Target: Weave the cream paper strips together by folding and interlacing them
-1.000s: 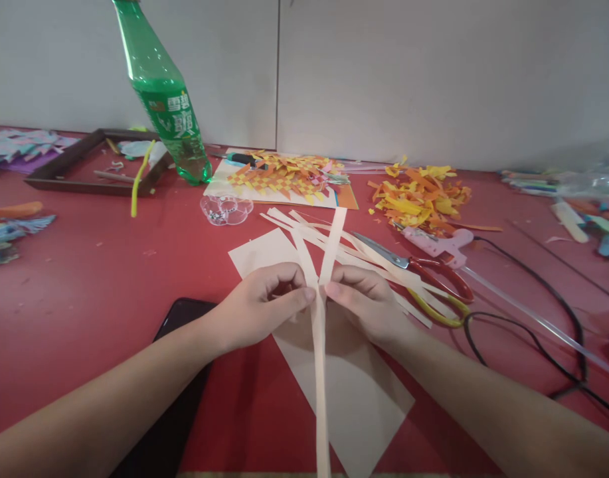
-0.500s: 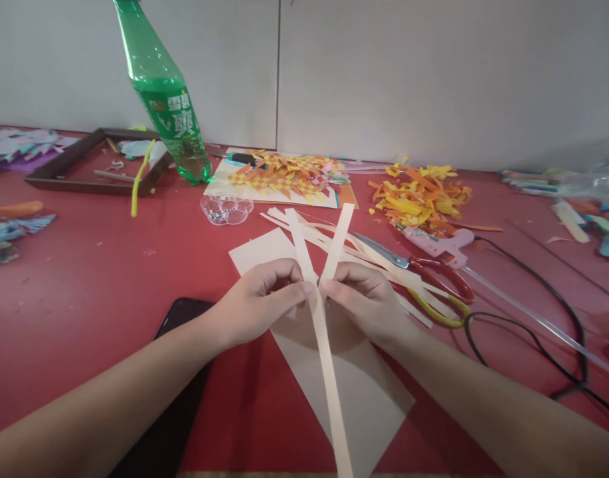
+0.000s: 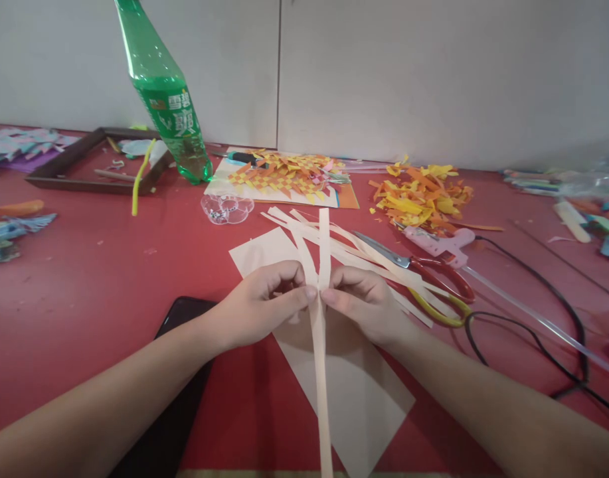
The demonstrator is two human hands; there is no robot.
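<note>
Between my hands is a long cream paper strip, its upper part divided into two arms that rise from my fingertips. My left hand pinches the left side between thumb and fingers. With the same kind of pinch, my right hand grips the right arm near the fork. The strip's lower length hangs down toward me, out of the bottom of the view. Beneath it a cream sheet of paper lies slanted on the red table. More cut strips lie just beyond my hands.
Scissors with red and yellow handles and a pink glue gun with a black cord lie right. A phone is under my left forearm. Behind stand a green bottle, dark frame and orange-yellow paper scraps.
The right arm of the strip has swung left and now stands nearly upright. The strip's lower end has shifted left. Both hands keep their pinch in almost the same place.
</note>
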